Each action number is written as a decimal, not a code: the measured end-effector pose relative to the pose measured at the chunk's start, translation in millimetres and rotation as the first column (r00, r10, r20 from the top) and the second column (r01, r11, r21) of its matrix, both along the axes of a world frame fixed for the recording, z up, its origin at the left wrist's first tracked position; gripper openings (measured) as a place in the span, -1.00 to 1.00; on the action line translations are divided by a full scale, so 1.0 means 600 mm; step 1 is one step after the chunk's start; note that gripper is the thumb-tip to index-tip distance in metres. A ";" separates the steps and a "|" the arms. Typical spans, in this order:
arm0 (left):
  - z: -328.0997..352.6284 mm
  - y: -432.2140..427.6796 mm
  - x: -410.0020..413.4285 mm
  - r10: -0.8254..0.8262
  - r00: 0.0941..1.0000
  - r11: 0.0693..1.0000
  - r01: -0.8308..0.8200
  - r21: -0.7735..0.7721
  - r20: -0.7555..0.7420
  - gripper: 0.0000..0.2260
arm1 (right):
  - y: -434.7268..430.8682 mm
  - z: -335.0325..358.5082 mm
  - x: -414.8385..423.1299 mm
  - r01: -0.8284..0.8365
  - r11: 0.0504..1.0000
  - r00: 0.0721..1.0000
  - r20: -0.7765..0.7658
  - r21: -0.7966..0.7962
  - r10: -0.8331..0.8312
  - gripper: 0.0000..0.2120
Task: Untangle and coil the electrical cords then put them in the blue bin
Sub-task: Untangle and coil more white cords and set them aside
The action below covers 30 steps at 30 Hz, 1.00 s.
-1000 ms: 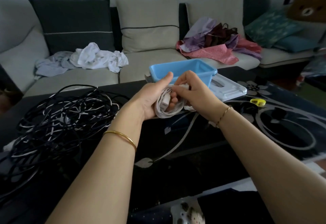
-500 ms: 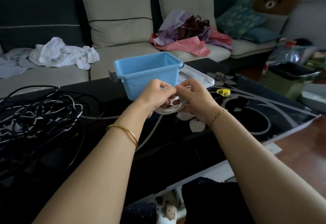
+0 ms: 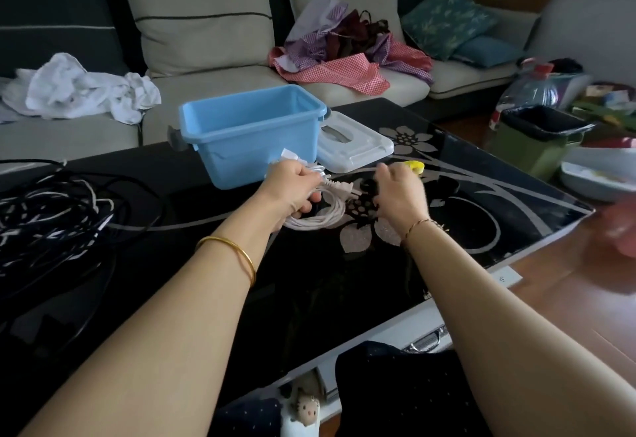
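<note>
While both forearms are reaching out over the dark glass surface (image 3: 309, 299), a gold bangle (image 3: 237, 254) is sitting on the left wrist and a thin bracelet (image 3: 418, 225) on the right.

The left hand (image 3: 292, 189) is gripping the white cord (image 3: 321, 216). Its fingers are curling round the gathered loops, and the coil is hanging below the fist, close over the surface. The cord's plug (image 3: 339, 189) is poking out towards the right hand (image 3: 401, 192). That hand is hovering apart from the coil with its fingers pointing down. It is blurred, so I cannot tell whether it is spread or pinching anything.

Off to the left, well apart from both hands, a tangle of black and white cords (image 3: 44, 216) is lying in a heap on the surface.

Just beyond the left hand the blue bin (image 3: 247, 134) is standing upright and open. Its white lid (image 3: 354, 147) is lying flat just beside it. A small yellow object (image 3: 414, 166) (too small to identify) is peeking out past the right hand.

Farther back, a sofa (image 3: 206, 85) is carrying crumpled white cloth (image 3: 82, 89) and a heap of red and purple clothes (image 3: 344, 54). A green waste bin (image 3: 537, 140) is standing on the floor at the right.
</note>
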<state>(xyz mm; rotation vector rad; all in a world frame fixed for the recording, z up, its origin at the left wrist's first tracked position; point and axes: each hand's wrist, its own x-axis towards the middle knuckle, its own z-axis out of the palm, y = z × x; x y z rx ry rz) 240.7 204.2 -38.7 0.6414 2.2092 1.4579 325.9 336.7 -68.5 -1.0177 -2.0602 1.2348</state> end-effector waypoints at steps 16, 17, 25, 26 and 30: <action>-0.005 0.016 -0.002 -0.036 0.999 0.999 0.035 0.012 0.019 -0.89 | 0.098 -0.039 0.027 0.173 0.943 0.821 0.488 0.284 -0.297 -0.63; -0.004 0.014 -0.001 -0.033 0.999 0.999 0.033 0.015 0.019 -0.87 | 0.097 -0.037 0.031 0.159 0.944 0.812 0.505 0.290 -0.292 -0.66; 0.022 -0.024 -0.001 0.044 0.999 0.997 -0.042 0.057 -0.021 -0.85 | 0.055 0.020 0.034 -0.045 0.860 0.962 0.253 0.509 -0.099 -0.82; 0.026 -0.033 -0.002 0.063 0.998 0.996 -0.061 0.059 -0.026 -0.83 | 0.038 0.039 0.028 -0.079 0.857 0.982 0.189 0.510 -0.021 -0.83; 0.039 -0.078 -0.012 0.113 0.992 0.993 -0.110 0.040 -0.058 -0.75 | -0.051 0.116 0.011 -0.302 0.871 0.939 -0.038 0.386 0.343 -0.79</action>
